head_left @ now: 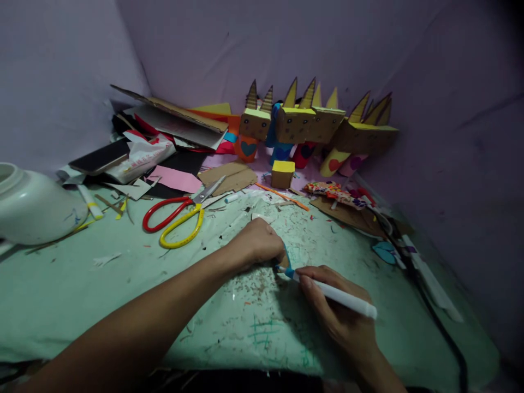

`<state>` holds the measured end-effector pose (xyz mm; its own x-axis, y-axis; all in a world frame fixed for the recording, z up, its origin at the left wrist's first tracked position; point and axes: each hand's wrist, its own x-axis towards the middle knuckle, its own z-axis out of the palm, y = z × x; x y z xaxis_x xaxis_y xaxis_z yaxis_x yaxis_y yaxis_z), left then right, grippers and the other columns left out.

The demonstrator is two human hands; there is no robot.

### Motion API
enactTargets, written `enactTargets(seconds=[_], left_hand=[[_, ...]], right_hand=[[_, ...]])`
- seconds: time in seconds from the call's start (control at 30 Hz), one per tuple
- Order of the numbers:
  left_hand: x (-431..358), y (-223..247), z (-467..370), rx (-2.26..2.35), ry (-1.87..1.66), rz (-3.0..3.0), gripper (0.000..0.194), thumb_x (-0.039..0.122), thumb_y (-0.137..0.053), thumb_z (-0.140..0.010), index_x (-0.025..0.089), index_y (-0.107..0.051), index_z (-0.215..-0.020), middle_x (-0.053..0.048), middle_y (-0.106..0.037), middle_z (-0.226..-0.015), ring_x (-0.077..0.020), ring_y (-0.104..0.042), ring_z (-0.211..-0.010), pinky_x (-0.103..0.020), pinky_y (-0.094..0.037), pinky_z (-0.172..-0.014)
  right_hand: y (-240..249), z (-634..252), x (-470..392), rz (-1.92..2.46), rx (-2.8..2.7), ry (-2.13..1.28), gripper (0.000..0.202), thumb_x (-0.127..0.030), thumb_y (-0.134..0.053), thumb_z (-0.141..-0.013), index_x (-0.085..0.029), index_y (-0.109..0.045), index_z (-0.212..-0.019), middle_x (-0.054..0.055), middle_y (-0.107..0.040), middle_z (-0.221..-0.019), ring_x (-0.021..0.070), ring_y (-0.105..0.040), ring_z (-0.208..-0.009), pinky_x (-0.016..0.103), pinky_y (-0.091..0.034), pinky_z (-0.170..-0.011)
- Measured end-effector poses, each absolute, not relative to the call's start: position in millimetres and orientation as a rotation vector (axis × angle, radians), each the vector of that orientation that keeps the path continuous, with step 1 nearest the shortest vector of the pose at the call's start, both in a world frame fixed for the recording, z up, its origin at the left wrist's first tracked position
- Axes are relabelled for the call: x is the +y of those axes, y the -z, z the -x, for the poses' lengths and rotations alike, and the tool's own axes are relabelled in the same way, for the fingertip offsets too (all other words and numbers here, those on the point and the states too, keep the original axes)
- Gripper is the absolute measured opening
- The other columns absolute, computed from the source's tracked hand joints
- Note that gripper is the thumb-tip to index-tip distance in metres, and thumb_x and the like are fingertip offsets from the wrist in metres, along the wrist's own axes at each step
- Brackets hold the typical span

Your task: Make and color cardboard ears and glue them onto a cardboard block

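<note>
My right hand grips a white marker with a blue tip end, which points left at my left hand. Curled closed near the table's middle, my left hand pinches a small brown piece with a blue edge, perhaps cardboard; most of it is hidden by the fingers. The marker's tip is at or very close to this piece; I cannot tell whether they touch. Beyond my left forearm lie scissors with one red and one yellow handle, their blades apart.
Several cardboard animal figures with pointed ears stand along the back wall. Before them sits a small yellow-topped cardboard box. Cardboard sheets are heaped back left, a white jar stands far left, and a black cable runs down the right.
</note>
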<state>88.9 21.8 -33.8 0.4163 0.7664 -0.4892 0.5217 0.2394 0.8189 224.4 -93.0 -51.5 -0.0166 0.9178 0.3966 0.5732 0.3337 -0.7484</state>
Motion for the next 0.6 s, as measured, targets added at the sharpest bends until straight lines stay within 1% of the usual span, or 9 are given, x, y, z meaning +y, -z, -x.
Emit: enactTargets(seconds=[0.13, 0.3, 0.43, 0.6], left_hand=[[22.4, 33.6, -89.0, 1.240, -0.244, -1.426, 0.008, 0.008, -0.059, -0.043, 0.013, -0.053, -0.041, 0.005, -0.039, -0.036, -0.0080, -0.034, -0.038, -0.024, -0.023, -0.039], [21.6, 33.3, -88.7, 1.258, -0.243, -1.429, 0.009, 0.007, -0.058, -0.044, 0.014, -0.053, -0.041, 0.006, -0.035, -0.033, -0.0083, -0.033, -0.037, -0.024, -0.022, -0.038], [20.6, 32.1, -88.6, 1.267, -0.254, -1.418, 0.010, 0.006, -0.057, -0.044, 0.014, -0.051, -0.041, 0.007, -0.032, -0.033, -0.0071, -0.030, -0.036, -0.023, -0.020, -0.037], [20.8, 32.0, -88.2, 1.243, -0.255, -1.404, 0.012, 0.006, -0.057, -0.045, 0.015, -0.050, -0.041, 0.007, -0.030, -0.032, -0.0070, -0.029, -0.036, -0.023, -0.020, -0.038]], right_hand=[[49.1, -223.6, -92.3, 1.344, -1.730, -0.458, 0.013, -0.015, -0.055, -0.081, -0.022, -0.064, -0.088, 0.001, -0.065, -0.068, 0.0139, -0.060, -0.057, 0.025, -0.046, -0.050], [49.8, -223.6, -91.2, 1.350, -1.755, -0.456, 0.011, -0.015, -0.055, -0.081, -0.021, -0.064, -0.086, 0.002, -0.066, -0.070, 0.0139, -0.061, -0.058, 0.025, -0.047, -0.052], [51.6, -224.3, -92.1, 1.372, -1.759, -0.499, 0.010, -0.017, -0.055, -0.082, -0.020, -0.064, -0.082, 0.002, -0.066, -0.068, 0.0137, -0.060, -0.056, 0.025, -0.045, -0.050], [50.5, -224.1, -93.2, 1.388, -1.727, -0.510, 0.010, -0.019, -0.054, -0.082, -0.020, -0.064, -0.080, 0.002, -0.066, -0.067, 0.0144, -0.061, -0.056, 0.025, -0.045, -0.050]])
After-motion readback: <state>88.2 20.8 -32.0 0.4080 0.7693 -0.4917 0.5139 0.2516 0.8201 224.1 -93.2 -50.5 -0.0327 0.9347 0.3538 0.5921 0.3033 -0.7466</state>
